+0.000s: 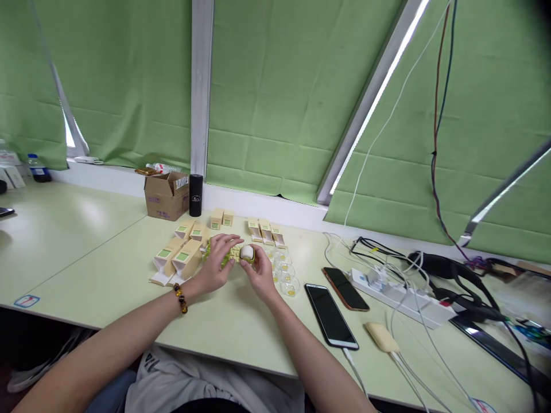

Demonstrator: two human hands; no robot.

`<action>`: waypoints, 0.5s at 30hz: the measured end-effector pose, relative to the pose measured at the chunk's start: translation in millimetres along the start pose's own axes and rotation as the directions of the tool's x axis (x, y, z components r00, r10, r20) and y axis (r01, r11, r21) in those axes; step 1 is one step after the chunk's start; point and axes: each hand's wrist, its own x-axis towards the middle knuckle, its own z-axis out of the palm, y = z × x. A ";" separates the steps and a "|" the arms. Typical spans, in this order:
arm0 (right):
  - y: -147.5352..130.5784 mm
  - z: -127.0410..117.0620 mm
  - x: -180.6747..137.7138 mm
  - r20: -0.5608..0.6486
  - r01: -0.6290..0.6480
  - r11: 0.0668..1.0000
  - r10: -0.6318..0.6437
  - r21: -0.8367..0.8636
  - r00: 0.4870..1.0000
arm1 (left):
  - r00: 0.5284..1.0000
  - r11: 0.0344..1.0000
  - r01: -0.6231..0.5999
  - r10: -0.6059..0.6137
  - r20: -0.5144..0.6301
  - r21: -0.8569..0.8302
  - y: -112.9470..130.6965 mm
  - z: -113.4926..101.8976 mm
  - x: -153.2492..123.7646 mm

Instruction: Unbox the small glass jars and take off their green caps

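Note:
My right hand (260, 271) has its fingers wrapped round a small white rounded piece (247, 252) with a dark, greenish lower part; its exact kind I cannot make out. Just left of it, my left hand (217, 265) is spread, the fingers stretched toward the white piece and apart from it. Partly hidden behind the left hand are green pieces (208, 250) and small pale-yellow blocks (235, 252). Several clear round plastic cups (289, 285) with yellow centres stand in rows right of my right hand. Open cream boxes (187, 258) with green labels lie left of my left hand.
More cream boxes stand behind the hands: a pair (216, 218) and a row of open ones (266, 232). A cardboard carton (167, 196) and black cylinder (196, 195) are at the back. Rightward lie phones (331, 315), a yellow case (382, 337), and a power strip (400, 298) with tangled cables.

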 end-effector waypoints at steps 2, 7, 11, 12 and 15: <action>1.2 -2.9 3.5 0.101 -0.049 0.993 0.038 0.109 0.994 | 0.997 0.998 -0.052 0.049 0.063 0.036 -1.3 -1.3 -0.1; -6.5 -11.6 6.9 0.283 -0.078 0.990 0.043 0.115 0.958 | 0.976 0.985 -0.153 0.138 0.168 0.079 -6.9 -1.7 0.1; -10.1 -12.1 3.8 0.301 -0.063 0.995 0.038 0.075 0.953 | 0.973 0.974 -0.195 0.178 0.147 0.112 -10.5 1.1 0.0; -10.1 -11.0 2.8 0.285 -0.060 0.995 0.037 0.073 0.958 | 0.975 0.974 -0.194 0.178 0.137 0.120 -11.5 1.5 -0.1; -8.8 -6.8 0.2 0.232 -0.047 0.996 0.029 0.074 0.972 | 0.984 0.977 -0.163 0.151 0.090 0.139 -14.5 1.9 -0.5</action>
